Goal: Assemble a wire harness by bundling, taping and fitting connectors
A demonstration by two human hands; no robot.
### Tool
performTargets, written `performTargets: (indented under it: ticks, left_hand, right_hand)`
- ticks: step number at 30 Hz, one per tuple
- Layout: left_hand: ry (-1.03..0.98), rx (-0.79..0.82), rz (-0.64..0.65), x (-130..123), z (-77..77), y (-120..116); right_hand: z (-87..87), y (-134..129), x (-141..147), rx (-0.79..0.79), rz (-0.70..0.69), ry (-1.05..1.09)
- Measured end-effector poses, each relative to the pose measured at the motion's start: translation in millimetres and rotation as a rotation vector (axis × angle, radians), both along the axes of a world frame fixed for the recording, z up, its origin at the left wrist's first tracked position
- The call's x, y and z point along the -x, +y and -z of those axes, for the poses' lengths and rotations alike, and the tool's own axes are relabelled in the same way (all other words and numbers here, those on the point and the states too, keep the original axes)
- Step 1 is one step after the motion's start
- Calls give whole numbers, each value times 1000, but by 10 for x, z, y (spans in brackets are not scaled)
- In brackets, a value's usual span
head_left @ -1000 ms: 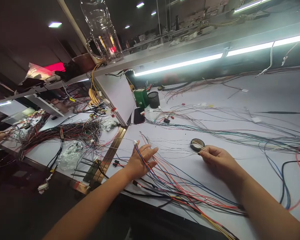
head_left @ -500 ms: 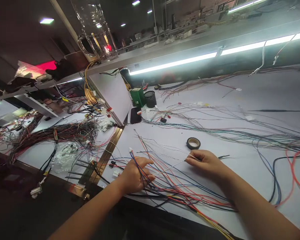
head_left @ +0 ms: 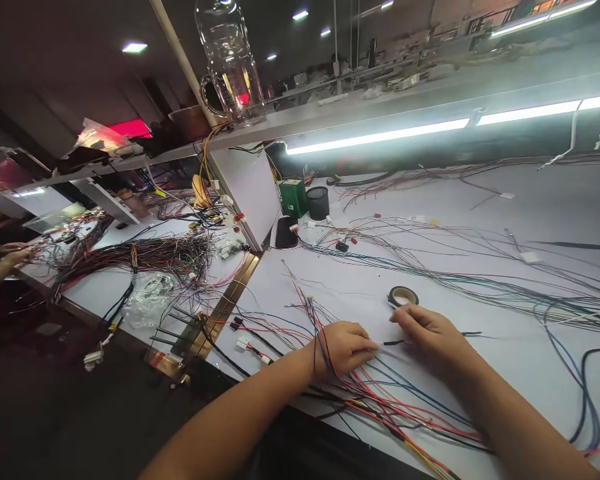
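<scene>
My left hand (head_left: 347, 348) is closed, thumb and forefinger pinching a thin pale wire. Red and blue wires (head_left: 325, 343) loop over its wrist and back. A short black sleeve (head_left: 394, 343) lies on the wire line just right of its fingertips. Close by, my right hand (head_left: 433, 340) hovers with fingers loosely bent and apart, its forefinger tip at the front edge of a black tape roll (head_left: 403, 297). Nothing shows gripped in it, though its palm side is partly hidden. Under both hands a bundle of red, blue and black wires (head_left: 395, 407) runs along the table's front.
A white connector (head_left: 242, 343) and a black connector (head_left: 237, 323) lie left of my hands. Farther back are long wires (head_left: 430, 270), a green box (head_left: 293, 198) and a mesh cup (head_left: 318, 203). Another person's hand (head_left: 15, 253) is at the far left bench.
My left hand has moved right along the pale wire and now pinches it. My right hand has loosened its pinch and reaches to the tape roll. The view has swung left.
</scene>
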State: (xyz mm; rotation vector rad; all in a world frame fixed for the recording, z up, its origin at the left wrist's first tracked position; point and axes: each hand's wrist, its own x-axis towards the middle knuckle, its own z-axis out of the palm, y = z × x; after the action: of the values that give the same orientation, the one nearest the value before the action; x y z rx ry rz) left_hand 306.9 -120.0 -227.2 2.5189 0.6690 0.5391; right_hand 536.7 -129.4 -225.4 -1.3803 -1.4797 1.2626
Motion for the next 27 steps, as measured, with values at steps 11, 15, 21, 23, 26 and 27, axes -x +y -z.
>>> performTargets:
  ticks: [11, 15, 21, 23, 26, 27]
  left_hand:
    - [105, 46, 19, -48, 25, 44]
    - [166, 202, -97, -134, -194, 93]
    - [-348, 1112, -462, -239, -228, 26]
    - [-462, 1264, -460, -242, -224, 24]
    - [-485, 1318, -463, -235, -264, 37]
    - [-491, 1339, -473, -236, -279, 41]
  right_hand:
    - [-29, 10, -116, -158, 346, 352]
    - [76, -38, -32, -268, -21, -178]
    - [174, -46, -34, -401, -251, -423]
    - [198, -47, -63, -415, -233, -452]
    - [226, -56, -67, -424, -222, -450]
    - [226, -62, -53, -434, -211, -436]
